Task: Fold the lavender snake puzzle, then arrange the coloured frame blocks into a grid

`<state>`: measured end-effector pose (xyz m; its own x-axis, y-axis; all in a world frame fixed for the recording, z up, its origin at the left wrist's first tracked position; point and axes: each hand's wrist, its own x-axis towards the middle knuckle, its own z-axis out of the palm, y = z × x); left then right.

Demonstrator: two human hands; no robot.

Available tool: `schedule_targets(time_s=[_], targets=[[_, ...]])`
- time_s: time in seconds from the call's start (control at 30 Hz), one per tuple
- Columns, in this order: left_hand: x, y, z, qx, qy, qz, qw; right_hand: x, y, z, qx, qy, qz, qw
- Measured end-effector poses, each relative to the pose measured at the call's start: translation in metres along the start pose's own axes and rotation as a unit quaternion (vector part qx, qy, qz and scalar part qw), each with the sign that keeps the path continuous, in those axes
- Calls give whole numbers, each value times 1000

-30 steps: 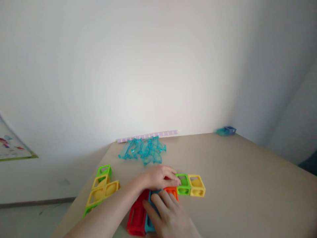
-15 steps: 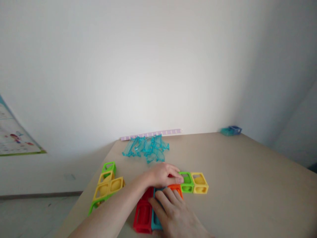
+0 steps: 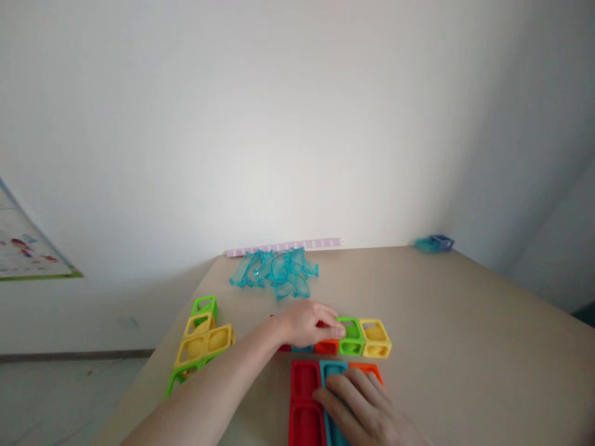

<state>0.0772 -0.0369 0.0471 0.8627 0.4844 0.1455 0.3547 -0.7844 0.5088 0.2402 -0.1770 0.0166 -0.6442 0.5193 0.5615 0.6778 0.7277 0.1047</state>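
My left hand (image 3: pixel 309 323) flat on row of hollow plastic cubes (image 3: pixel 357 339); right hand (image 3: pixel 367 412) spread over teal plastic block (image 3: pixel 331 371) beside red plastic frame (image 3: pixel 304 396), gripping nothing.

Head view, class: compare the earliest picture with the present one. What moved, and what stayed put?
The right hand has drawn the red, teal and orange block group toward the person, opening a gap from the row under the left hand. The left hand still presses that row. The yellow-green cluster, clear blue pieces and table are unchanged.
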Motion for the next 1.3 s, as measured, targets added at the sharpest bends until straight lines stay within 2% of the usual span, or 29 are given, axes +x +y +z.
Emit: schedule_targets(time_s=[0.17, 0.37, 0.6, 0.7, 0.8, 0.87, 0.93, 1.0, 1.1, 1.2, 1.3], targets=[[2, -1, 2, 4, -1, 7, 1000, 0, 24, -33, 34, -58, 30, 997], [0, -2, 4, 33, 9, 15, 999, 4, 29, -38, 69, -147, 49, 985], [2, 3, 4, 25, 6, 6, 1000, 1, 30, -35, 107, -127, 74, 983], [-6, 17, -1, 10, 54, -11, 998, -1, 34, -31, 96, -132, 58, 985], [-39, 26, -18, 11, 150, -55, 987, -2, 38, -26, 87, -133, 39, 986], [-76, 19, -34, 42, 204, -117, 971, -2, 41, -25, 89, -137, 32, 986], [-123, 4, -49, 89, 239, -195, 947, -3, 44, -26, 93, -138, 27, 986], [-170, -14, -58, 113, 235, -259, 930, -3, 46, -28, 95, -133, 22, 986], [-221, -29, -58, 95, 178, -293, 935, 0, 46, -36, 97, -128, 20, 987], [-234, -28, -46, 116, 190, -311, 924, 13, 43, -47, 118, -148, 36, 981], [-225, -23, -33, 165, 209, -336, 904, 36, 39, -52, 132, -167, 63, 975]])
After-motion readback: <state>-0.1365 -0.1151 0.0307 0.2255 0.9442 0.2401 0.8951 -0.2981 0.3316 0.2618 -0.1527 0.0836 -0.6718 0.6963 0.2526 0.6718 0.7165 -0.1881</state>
